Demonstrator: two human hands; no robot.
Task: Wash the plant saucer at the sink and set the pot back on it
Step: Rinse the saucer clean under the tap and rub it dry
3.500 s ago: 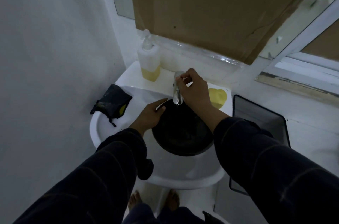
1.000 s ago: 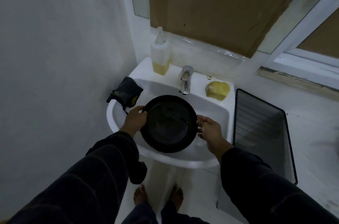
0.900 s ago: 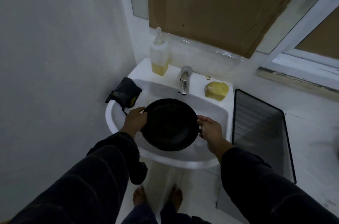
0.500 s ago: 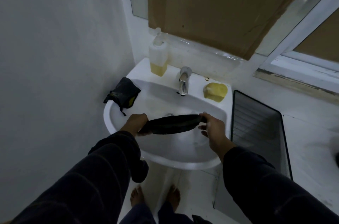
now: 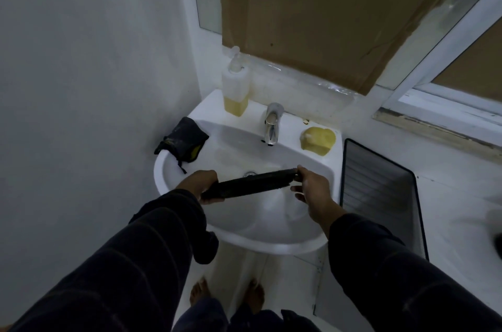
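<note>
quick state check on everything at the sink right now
saucer: tipped nearly on edge over the basin, held at both ends
left hand: gripping saucer
right hand: gripping saucer
tap: no water seen
soap bottle: upright, about a quarter full

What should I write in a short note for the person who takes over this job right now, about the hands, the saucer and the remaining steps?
Left hand: grips the left edge of the black saucer.
Right hand: grips the right edge of it.
Saucer: held above the white sink basin, tipped so that only its edge faces the camera, apparently to drain.
Tap: no water visibly running.
Done: the saucer seems rinsed, but I cannot confirm that it is clean.
Left: let it drip, carry it back, set the pot on it. The pot is not in view.
</note>
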